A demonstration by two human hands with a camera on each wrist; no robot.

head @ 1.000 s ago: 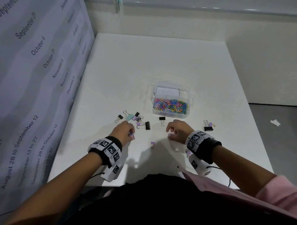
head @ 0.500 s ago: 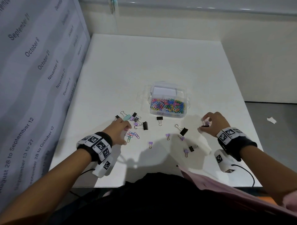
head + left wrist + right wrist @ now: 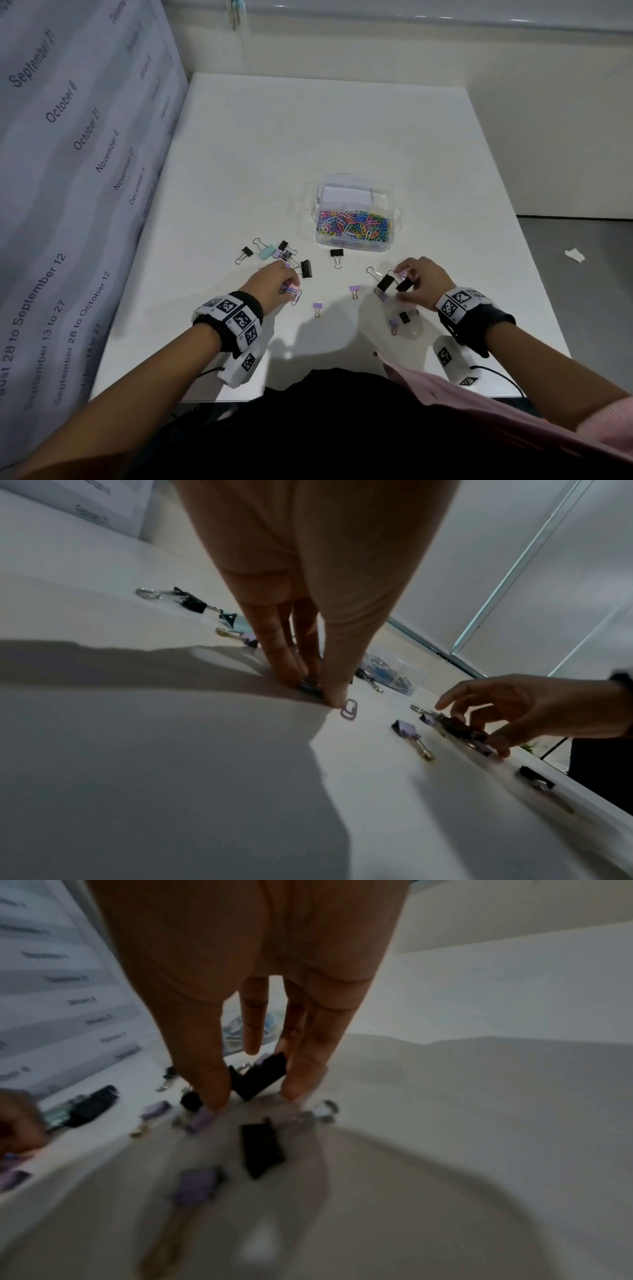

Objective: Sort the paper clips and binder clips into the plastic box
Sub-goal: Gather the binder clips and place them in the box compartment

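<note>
1. Here the plastic box (image 3: 354, 236) stands in the middle of the desk (image 3: 308, 144); its near part is already full of coloured paper clips (image 3: 352, 226), and the far part seems to hold only a white card.
2. The binder clips lie scattered on the desk in front of the box: one group (image 3: 284, 255) at the left, a black one (image 3: 336, 253) just before the box, small purple ones (image 3: 354, 289) between the hands.
3. The right hand (image 3: 423, 282) has its fingers curled around a black binder clip (image 3: 262, 1076); a purple one seems to be in the same grip.
4. The left hand (image 3: 274, 284) pinches a few paper clips (image 3: 291, 291) against the desk; one purple paper clip (image 3: 348, 708) lies just beside the thumb.
5. I judge that the paper clips are light, thin and slippery, so it is better to slide them together and pinch them flat.
6. The binder clips are stiff and a little heavier; I would take them by the body, because the wire handles swing.
</note>
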